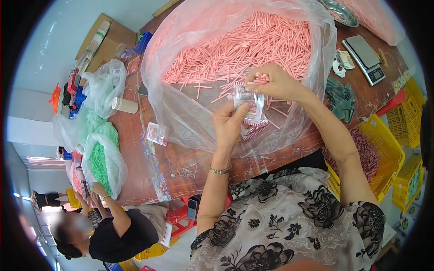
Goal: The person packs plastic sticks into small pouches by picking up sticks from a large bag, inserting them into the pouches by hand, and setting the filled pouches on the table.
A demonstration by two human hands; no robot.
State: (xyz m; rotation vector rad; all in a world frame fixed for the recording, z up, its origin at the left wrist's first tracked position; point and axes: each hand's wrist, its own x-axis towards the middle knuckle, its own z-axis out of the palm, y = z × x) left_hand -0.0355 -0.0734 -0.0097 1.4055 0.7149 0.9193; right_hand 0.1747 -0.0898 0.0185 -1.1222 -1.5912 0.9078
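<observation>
My left hand (229, 123) is closed on a small clear plastic packet (248, 105) with a red-striped edge, the thumb lying across its front. My right hand (278, 83) is curled round a small bunch of short pink sticks (261, 78), and its fingertips are at the packet's upper edge. Both hands are over the front part of a large clear plastic bag (190, 122) spread on the table. A heap of pink sticks (244, 47) fills the bag's far part, and a few lie loose near my hands. Below the held packet, more striped packets (254, 130) are partly hidden.
A digital scale (366, 56), a metal bowl (341, 12) and a dark green cloth (340, 100) are at right. Yellow crates (382, 151) stand beside the table (181, 174). Left are a white cup (125, 105), a bag of green strips (101, 162) and another person (122, 230).
</observation>
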